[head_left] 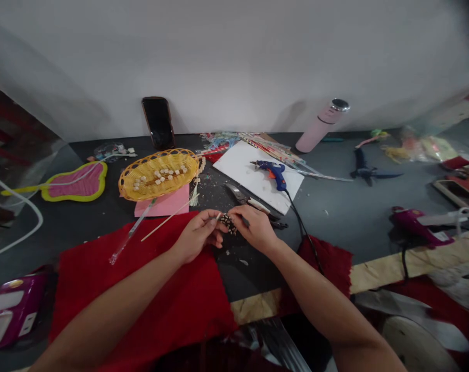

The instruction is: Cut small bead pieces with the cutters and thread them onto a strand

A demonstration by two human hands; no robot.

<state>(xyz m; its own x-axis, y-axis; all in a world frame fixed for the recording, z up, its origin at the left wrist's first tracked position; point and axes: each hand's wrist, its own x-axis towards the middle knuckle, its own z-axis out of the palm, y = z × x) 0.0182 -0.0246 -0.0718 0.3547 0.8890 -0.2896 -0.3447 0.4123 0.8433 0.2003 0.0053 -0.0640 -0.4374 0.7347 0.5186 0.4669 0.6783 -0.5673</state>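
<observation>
Close together at the middle of the table, both of my hands work at a small dark piece dotted with cream specks (228, 223), perhaps beadwork. My left hand (200, 232) pinches a small pale tip between thumb and forefinger at the piece's left side. With its fingers closed, my right hand (254, 227) grips the piece from the right; its fingertips are partly hidden. A pair of pliers (238, 195) lies just beyond my hands. Under my left forearm spreads a red cloth (141, 299). A thin wooden stick (168, 219) rests near my left hand.
A yellow woven basket (156, 188) holds several pale beads. On a white board (242, 168) lies a blue glue gun (273, 171), its cord running toward me. Against the wall stand a phone (158, 122) and a pink bottle (318, 128). Purple devices sit left (20, 310) and right (416, 222).
</observation>
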